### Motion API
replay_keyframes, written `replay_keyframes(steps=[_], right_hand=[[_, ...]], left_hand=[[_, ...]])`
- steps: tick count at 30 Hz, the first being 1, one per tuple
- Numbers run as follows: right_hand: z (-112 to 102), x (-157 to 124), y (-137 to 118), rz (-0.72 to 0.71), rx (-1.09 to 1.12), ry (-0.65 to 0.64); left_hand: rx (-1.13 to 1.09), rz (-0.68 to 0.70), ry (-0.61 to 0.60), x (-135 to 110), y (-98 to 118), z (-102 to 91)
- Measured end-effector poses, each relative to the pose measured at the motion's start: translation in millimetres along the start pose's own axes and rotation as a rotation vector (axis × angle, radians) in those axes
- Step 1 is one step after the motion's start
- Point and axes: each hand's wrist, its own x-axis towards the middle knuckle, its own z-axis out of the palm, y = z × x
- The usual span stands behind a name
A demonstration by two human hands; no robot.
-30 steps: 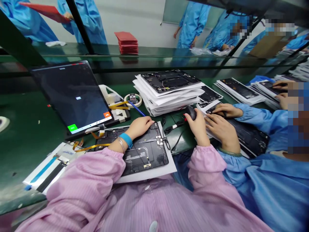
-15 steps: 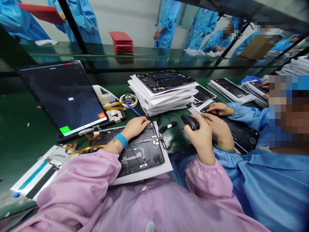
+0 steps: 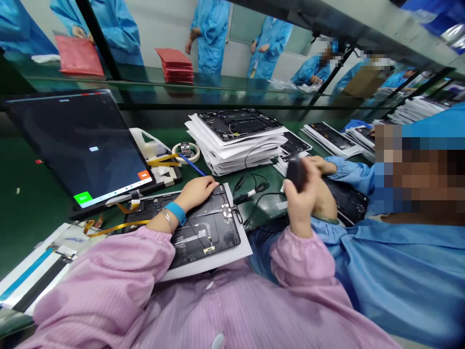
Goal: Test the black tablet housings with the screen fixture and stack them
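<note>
The right hand point(image 3: 303, 196) is gripping a black mouse point(image 3: 295, 170) above the green table point(image 3: 36, 208), just beside a co-worker's hand point(image 3: 323, 165). The left hand point(image 3: 198, 190) is lying relaxed and open on the opened tablet point(image 3: 203, 232). The trailing cable point(image 3: 259, 185) is probably risking a snag on the tablet's exposed parts.

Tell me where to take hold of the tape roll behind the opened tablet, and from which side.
Pinch the tape roll across its outer rim, from above and from its far right side. It lies flat on the green bench, something small sits in its hole, and the blue pen lies at its near edge.
</note>
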Motion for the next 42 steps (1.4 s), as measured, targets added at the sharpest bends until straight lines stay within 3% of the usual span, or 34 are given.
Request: replay_keyframes(steps=[4, 7, 11, 22, 24, 28, 29, 30, 32, 33, 38, 42], right_hand=[[56.0, 10.2, 50.8, 0.064, 0.02, -0.097], [72.7, 12.7, 67.0, 0.09, -0.028, -0.19], [74.5, 10.0, 73.4, 0.097, -0.042, -0.273], [70.2, -4.4, 97.4, 0.075, -0.08, -0.218], [69.7, -4.8, 91.4, 0.073, -0.068, -0.268], [46.2, -21.8, 41.4, 0.032, -0.056, -0.108], [39.4, -27.9, 24.5, 0.024, 0.006, -0.156], [34.5, -33.1, 8.1, 0.024, 0.1, -0.285], [32.6, -39.2, -18.0, 0.048, 0.217, -0.687], [35.1, -39.9, -26.3, 0.056, 0.223, -0.822], [54.9, -34.7, -33.4, 0.215, 0.373, -1.053], [52.4, -28.7, -23.6, 0.357, 0.53, -1.199]], left_hand=[[0.01, 0.01, 0.006, 0.4, -1.5, 0.7], [0.014, 0.014, 0.014, 0.6, -2.1, 1.7], [0.012, 0.017, 0.007, 1.4, -3.6, 3.1], [0.009, 0.022, 0.019, 2.2, 5.0, -2.1], [0.009, 0.01, 0.023, 6.6, 2.9, -3.6], [-0.001, -0.004, 0.015, 6.0, 1.4, -4.1], [-0.005, 0.001, 0.017, 4.1, 1.7, -3.5], [-0.009, 0.007, 0.021, 2.3, 1.7, -2.8], [-0.022, 0.01, 0.03, 0.4, 0.6, -1.4], [-0.031, 0.003, 0.028, 0.5, -0.4, -0.9], [-0.036, -0.034, -0.012, 2.0, -2.9, -0.8], [-0.043, -0.036, -0.018, 0.7, -2.4, -1.7]])
